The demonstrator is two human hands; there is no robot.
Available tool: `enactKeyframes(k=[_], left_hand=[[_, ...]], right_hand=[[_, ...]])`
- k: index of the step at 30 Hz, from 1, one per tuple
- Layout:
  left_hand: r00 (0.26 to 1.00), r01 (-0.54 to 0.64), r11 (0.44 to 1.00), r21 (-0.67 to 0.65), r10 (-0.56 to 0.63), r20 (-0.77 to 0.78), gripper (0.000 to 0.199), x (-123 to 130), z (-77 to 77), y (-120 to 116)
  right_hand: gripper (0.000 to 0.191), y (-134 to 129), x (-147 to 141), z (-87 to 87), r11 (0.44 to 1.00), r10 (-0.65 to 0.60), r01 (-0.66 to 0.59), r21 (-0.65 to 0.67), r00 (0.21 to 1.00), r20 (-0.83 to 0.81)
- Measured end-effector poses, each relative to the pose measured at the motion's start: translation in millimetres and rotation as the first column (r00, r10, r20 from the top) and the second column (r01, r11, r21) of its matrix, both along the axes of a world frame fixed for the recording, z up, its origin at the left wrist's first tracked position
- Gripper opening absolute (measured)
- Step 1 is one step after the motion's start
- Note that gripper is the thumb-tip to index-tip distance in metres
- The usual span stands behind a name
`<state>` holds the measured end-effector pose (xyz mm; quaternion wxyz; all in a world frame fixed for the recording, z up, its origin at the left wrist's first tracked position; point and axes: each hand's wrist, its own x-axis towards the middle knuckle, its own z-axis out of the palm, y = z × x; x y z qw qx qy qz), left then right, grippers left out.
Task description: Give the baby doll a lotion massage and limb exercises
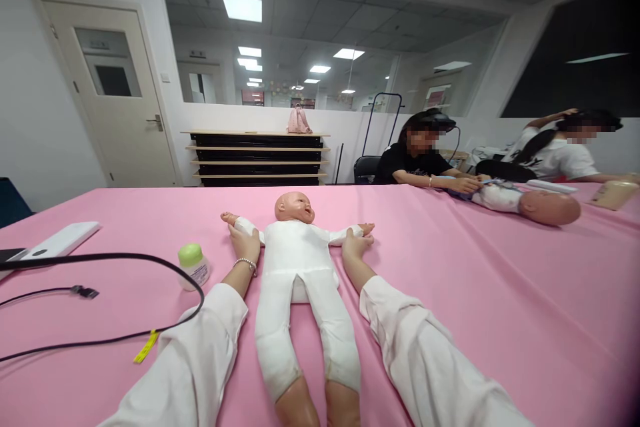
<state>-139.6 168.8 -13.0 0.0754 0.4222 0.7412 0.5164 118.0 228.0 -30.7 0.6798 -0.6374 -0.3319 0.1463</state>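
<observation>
A baby doll with a white cloth body lies on its back on the pink tablecloth, its head away from me and its arms spread. My left hand is closed round the doll's arm on the left of the view, near its wrist. On the other side my right hand grips the doll's other arm close to the hand. Both doll hands stick out past my fingers. A jar with a green lid stands left of my left wrist.
Black cables, a yellow tag and a white device are at the left. Across the table at the right, a person handles another doll; a second person sits beyond, near a beige container.
</observation>
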Motion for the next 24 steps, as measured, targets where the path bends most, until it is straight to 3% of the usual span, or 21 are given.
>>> enactKeyframes(k=[3, 6, 7, 9, 11, 12, 16, 18, 21, 24], left_hand=[[0.994, -0.061, 0.997, 0.037, 0.058, 0.094, 0.076, 2, 5.1, -4], [1.000, -0.018, 0.992, 0.127, 0.017, 0.010, 0.077, 7, 9.3, -9], [0.998, 0.030, 0.987, 0.157, -0.022, -0.052, 0.076, 8, 10.3, -10], [0.961, 0.186, 0.966, 0.178, -0.142, -0.235, 0.070, 11, 11.4, -11], [0.856, 0.359, 0.925, 0.128, -0.271, -0.440, 0.061, 13, 12.0, -12], [0.800, 0.413, 0.907, 0.088, -0.314, -0.511, 0.058, 13, 12.3, -12], [0.680, 0.459, 0.888, -0.022, -0.367, -0.635, 0.057, 13, 13.6, -11], [0.651, 0.468, 0.882, -0.049, -0.382, -0.656, 0.056, 13, 13.9, -10], [0.637, 0.492, 0.870, -0.042, -0.392, -0.664, 0.054, 11, 13.1, -9], [0.679, 0.505, 0.863, 0.027, -0.377, -0.630, 0.057, 11, 11.3, -8]], right_hand=[[0.065, -15, -8, 10.7, 0.994, 0.011, -0.023, 0.109, 0.994, 0.109], [0.058, -33, -21, 21.3, 0.940, 0.149, -0.253, 0.228, 0.907, 0.393], [0.055, -38, -25, 24.1, 0.898, 0.222, -0.380, 0.221, 0.826, 0.518], [0.046, -45, -32, 28.7, 0.771, 0.361, -0.625, 0.120, 0.585, 0.726], [0.041, -48, -35, 32.1, 0.653, 0.428, -0.758, 0.003, 0.372, 0.823], [0.039, -49, -36, 33.4, 0.629, 0.440, -0.777, -0.037, 0.317, 0.840], [0.041, -47, -35, 36.2, 0.668, 0.442, -0.739, -0.093, 0.292, 0.848], [0.042, -46, -34, 36.2, 0.637, 0.431, -0.767, -0.070, 0.280, 0.858], [0.043, -45, -33, 34.3, 0.594, 0.417, -0.805, -0.010, 0.297, 0.859], [0.045, -44, -34, 30.6, 0.636, 0.435, -0.771, 0.003, 0.362, 0.824]])
